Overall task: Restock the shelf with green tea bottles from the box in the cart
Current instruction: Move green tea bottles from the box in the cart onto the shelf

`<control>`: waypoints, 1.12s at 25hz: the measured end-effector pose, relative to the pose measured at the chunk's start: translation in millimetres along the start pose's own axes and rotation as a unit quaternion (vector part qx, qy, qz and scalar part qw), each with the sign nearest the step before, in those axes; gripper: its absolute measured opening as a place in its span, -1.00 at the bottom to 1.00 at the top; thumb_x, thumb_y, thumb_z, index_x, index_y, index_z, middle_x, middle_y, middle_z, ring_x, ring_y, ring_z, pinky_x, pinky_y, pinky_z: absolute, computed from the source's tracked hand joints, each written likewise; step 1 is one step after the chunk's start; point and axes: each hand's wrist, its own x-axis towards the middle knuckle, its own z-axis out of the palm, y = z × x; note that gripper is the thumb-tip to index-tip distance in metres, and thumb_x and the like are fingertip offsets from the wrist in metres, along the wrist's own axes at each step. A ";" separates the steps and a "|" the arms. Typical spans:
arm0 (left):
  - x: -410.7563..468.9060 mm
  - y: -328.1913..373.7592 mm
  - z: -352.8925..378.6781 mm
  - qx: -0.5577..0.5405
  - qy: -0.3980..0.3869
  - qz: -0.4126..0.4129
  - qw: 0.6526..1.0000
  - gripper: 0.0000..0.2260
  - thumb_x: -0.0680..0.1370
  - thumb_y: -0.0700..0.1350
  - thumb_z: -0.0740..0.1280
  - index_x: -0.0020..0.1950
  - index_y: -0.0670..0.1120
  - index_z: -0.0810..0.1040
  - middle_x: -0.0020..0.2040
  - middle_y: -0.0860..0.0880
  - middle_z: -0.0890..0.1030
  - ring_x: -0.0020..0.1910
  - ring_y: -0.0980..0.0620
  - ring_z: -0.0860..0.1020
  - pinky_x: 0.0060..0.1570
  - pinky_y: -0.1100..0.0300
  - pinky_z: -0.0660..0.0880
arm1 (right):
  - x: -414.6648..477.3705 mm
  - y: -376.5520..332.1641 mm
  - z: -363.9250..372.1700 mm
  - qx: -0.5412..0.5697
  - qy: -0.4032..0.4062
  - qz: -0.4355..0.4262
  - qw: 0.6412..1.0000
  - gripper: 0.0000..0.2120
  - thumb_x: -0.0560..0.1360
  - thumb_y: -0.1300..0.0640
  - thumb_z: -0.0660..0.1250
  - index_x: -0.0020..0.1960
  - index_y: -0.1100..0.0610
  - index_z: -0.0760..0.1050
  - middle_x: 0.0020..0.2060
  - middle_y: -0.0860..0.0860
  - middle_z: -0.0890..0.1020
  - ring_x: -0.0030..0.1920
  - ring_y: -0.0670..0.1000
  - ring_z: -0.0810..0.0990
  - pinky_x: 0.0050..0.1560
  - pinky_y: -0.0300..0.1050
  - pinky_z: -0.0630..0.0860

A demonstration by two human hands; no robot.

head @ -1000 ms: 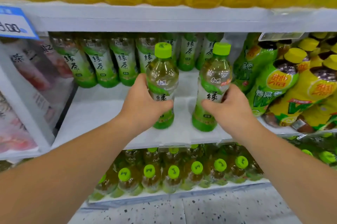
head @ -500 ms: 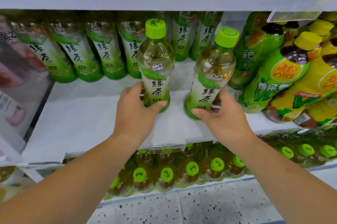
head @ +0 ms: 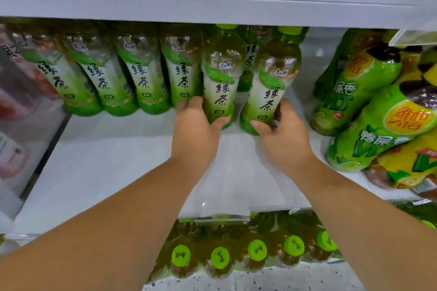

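- Since both look full, the left green tea bottle (head: 221, 82) and right green tea bottle (head: 272, 87) likely feel weighty, slick and slightly yielding; grasp low on the label.
- Left hand (head: 196, 129) clasps one's base, right hand (head: 286, 141) the other's, far back on the white shelf (head: 106, 163).
- Counted: two held, four shelved bottles (head: 142, 77) leftward, at least two behind.

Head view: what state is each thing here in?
Left clear plastic green tea bottle: capped, gripped low by left hand.
Right clear plastic green tea bottle: capped, gripped low by right hand.
Back row of green tea bottles: standing side by side.
Lower-shelf green-capped bottles: capped, upright.
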 end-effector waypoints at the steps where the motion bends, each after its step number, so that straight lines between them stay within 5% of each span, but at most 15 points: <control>1: 3.2 0.7 2.3 0.013 0.008 0.005 1.000 -0.57 0.42 -0.01 0.56 0.16 -0.18 0.56 0.11 -0.14 0.55 -0.05 -0.01 0.45 -0.07 0.31 0.33 | 6.6 0.6 2.7 0.003 0.006 -0.003 1.000 -0.54 0.46 0.16 0.50 0.29 0.03 0.42 0.03 -0.11 0.64 0.09 -0.04 0.63 0.18 0.05 0.58; 6: 14.7 5.3 15.9 0.056 0.027 0.011 0.998 -0.64 0.46 0.00 0.53 0.09 -0.20 0.55 0.05 -0.16 0.59 0.02 -0.12 0.54 -0.13 0.24 0.35 | 26.5 1.8 9.9 0.021 0.019 -0.006 1.000 -0.56 0.48 0.16 0.49 0.30 0.08 0.43 -0.04 -0.19 0.57 0.00 -0.11 0.58 0.06 -0.20 0.50; 10: 28.5 5.2 25.2 0.047 0.015 -0.026 0.998 -0.66 0.44 0.08 0.53 0.04 -0.13 0.61 0.03 -0.13 0.62 -0.07 -0.10 0.59 -0.03 0.07 0.55 | 38.9 7.8 13.4 0.051 0.011 0.002 0.999 -0.58 0.46 0.18 0.50 0.25 0.00 0.44 -0.06 -0.25 0.61 0.03 -0.12 0.64 0.17 -0.05 0.59; 16: 27.6 1.7 25.9 0.064 0.018 -0.037 0.997 -0.59 0.43 0.16 0.51 -0.03 -0.17 0.56 -0.05 -0.13 0.58 -0.13 -0.11 0.53 -0.10 0.08 0.50 | 38.4 16.3 21.8 0.076 0.005 -0.018 0.997 -0.55 0.44 -0.05 0.44 0.30 -0.09 0.46 0.06 -0.18 0.68 0.07 -0.13 0.67 0.18 0.07 0.60; 20: 15.6 -4.9 23.3 0.025 0.017 -0.027 0.999 -0.73 0.45 0.03 0.52 -0.09 -0.13 0.56 -0.17 -0.07 0.60 -0.15 -0.10 0.57 -0.13 0.06 0.53 | 38.5 15.2 23.3 0.055 0.001 -0.009 0.998 -0.48 0.43 -0.15 0.40 0.37 -0.19 0.40 0.09 -0.25 0.67 0.11 -0.18 0.65 0.22 0.05 0.58; 24: 10.6 -3.1 23.5 -0.026 0.052 -0.067 0.996 -0.77 0.45 0.00 0.53 -0.13 -0.13 0.60 -0.27 0.02 0.61 -0.21 -0.03 0.60 -0.15 0.12 0.54 | 38.5 15.7 22.1 0.020 -0.024 -0.001 1.000 -0.38 0.41 -0.02 0.40 0.42 -0.24 0.31 0.15 -0.24 0.64 0.11 -0.21 0.63 0.27 0.00 0.54; 28: 11.0 -2.6 24.6 -0.033 0.070 -0.086 0.993 -0.75 0.44 0.06 0.53 -0.10 -0.11 0.63 -0.26 0.07 0.63 -0.20 0.01 0.61 -0.11 0.12 0.56 | 40.0 17.3 17.8 -0.003 -0.030 -0.002 1.000 -0.42 0.47 0.06 0.46 0.41 -0.20 0.34 0.05 -0.31 0.58 -0.13 -0.45 0.50 0.15 -0.19 0.49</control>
